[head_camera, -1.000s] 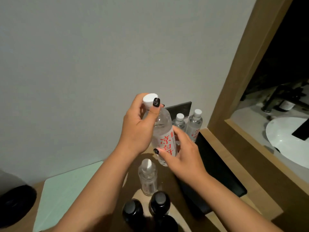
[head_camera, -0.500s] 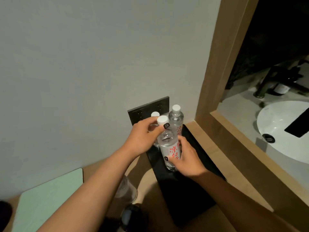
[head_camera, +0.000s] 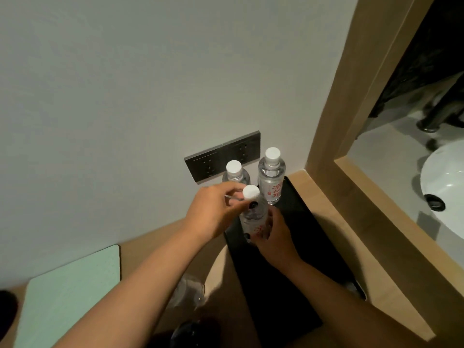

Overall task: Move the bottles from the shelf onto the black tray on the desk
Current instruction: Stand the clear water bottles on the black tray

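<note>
A clear water bottle (head_camera: 253,214) with a white cap and red print stands upright on the black tray (head_camera: 298,249). My left hand (head_camera: 213,212) grips its neck just under the cap. My right hand (head_camera: 275,234) wraps round its lower body from the right. Two more clear bottles stand at the tray's far end by the wall: one (head_camera: 234,172) partly hidden behind my left hand, the other (head_camera: 271,177) to its right.
A dark wall socket panel (head_camera: 208,159) is behind the bottles. A wooden ledge (head_camera: 376,234) and frame run along the right, with a white basin (head_camera: 447,187) beyond. A pale green board (head_camera: 70,297) lies at left. Under my left arm are a clear bottle (head_camera: 187,292) and a dark cap (head_camera: 187,334).
Both hands have carried the bottle down from mid-air and forward onto the tray. The view has shifted toward the tray and wall.
</note>
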`<state>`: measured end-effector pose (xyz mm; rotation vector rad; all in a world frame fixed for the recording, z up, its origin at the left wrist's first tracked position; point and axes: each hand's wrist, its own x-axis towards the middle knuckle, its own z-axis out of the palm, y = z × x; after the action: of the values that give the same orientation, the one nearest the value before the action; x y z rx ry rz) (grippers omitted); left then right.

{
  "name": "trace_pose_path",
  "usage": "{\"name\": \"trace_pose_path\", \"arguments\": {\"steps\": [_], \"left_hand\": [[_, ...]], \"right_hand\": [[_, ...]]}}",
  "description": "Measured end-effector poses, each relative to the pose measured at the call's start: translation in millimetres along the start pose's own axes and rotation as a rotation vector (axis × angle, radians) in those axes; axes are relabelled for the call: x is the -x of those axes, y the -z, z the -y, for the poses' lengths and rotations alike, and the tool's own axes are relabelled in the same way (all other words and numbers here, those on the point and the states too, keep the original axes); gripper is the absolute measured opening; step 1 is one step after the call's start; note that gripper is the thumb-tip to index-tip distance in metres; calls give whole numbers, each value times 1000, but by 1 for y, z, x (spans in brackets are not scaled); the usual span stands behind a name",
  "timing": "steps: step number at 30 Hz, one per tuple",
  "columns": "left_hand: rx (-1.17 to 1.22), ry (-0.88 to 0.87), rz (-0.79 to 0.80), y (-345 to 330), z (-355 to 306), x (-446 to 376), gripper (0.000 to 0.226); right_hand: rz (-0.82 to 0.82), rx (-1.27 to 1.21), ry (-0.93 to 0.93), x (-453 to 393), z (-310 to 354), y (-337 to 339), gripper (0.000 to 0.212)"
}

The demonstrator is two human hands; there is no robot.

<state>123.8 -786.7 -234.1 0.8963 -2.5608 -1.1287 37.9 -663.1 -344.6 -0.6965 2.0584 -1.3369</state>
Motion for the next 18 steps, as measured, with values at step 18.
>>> {"name": "trace_pose_path", "arguments": {"steps": [18], "left_hand": [[138, 266, -18, 73, 33, 100, 31]], "right_hand": [[-49, -6, -107, -5, 9, -19, 75]]}}
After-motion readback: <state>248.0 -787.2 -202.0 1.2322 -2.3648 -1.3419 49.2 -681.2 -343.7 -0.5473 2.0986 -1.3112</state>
